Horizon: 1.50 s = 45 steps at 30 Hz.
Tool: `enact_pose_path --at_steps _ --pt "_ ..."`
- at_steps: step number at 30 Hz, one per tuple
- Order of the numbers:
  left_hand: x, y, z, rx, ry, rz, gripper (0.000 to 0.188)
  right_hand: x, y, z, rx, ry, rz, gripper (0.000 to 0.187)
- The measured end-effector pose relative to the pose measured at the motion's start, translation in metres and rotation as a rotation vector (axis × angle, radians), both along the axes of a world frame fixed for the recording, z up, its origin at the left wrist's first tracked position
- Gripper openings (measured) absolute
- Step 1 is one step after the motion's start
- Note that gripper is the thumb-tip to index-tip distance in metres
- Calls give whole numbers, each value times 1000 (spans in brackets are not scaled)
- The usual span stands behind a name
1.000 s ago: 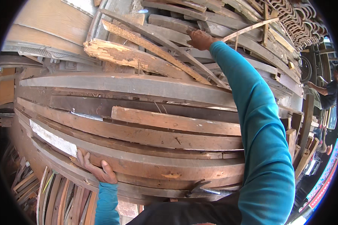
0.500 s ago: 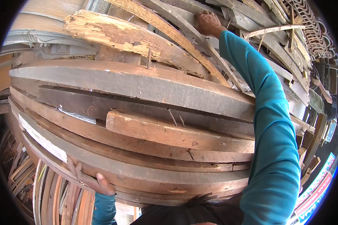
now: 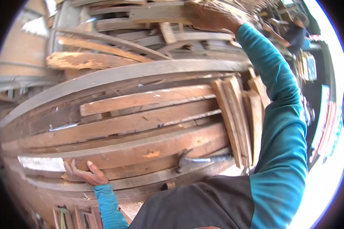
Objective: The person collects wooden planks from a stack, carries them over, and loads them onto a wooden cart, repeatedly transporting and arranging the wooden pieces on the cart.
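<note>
Out at the far side, my right hand [image 3: 215, 16] is closed around the end of a short wooden board [image 3: 160, 14], which points to the left. Slight blur softens its fingers. My left hand [image 3: 88, 174] leans on the side of a long wooden beam [image 3: 168, 147] at the near edge of the stack, with thumb and fingers apart. Next to those fingertips is a white patch [image 3: 41, 163] on the wood. A claw hammer [image 3: 204, 158] lies across the near beams, between my left hand and my torso's right side.
Several short upright-lying battens [image 3: 229, 118] cross the stack's right end. Beyond the long grey-edged beam [image 3: 137, 70] lies a jumble of loose wood, including a splintered plank [image 3: 86, 60]. Another person [image 3: 296, 34] is at the far right. Colourful banners [image 3: 326, 118] hang at right.
My view has swung to the right, bringing the hammer and crossing battens into sight. My right hand, earlier down among the loose wood, now holds a board. My left hand stays on the beam.
</note>
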<state>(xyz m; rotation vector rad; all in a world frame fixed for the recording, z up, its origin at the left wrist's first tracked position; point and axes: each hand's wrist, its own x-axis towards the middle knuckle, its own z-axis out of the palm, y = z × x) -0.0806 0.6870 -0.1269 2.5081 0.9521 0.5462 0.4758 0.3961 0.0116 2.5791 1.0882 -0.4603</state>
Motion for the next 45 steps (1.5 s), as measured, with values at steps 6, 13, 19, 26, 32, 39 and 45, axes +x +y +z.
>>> enact_pose_path --at_steps 6,13,19,26,32,39,45 --pt "-14 19 -5 212 -86 -61 54 -178 -235 169 330 -106 -413 84" --pt "-7 8 -12 107 -99 16 58 -386 -352 204 133 -239 -875 80" --pt "-2 3 4 82 -67 -3 62 -278 -169 157 486 -208 -418 52" --pt "-4 4 15 113 -17 15 63 -74 117 -58 468 208 35 93" --pt "-2 3 16 59 53 23 64 -62 220 -190 486 383 172 145" --pt "4 3 15 -1 61 67 66 -80 226 -224 677 241 243 151" --pt "0 3 12 -41 70 70 67 -79 225 -214 609 255 241 139"
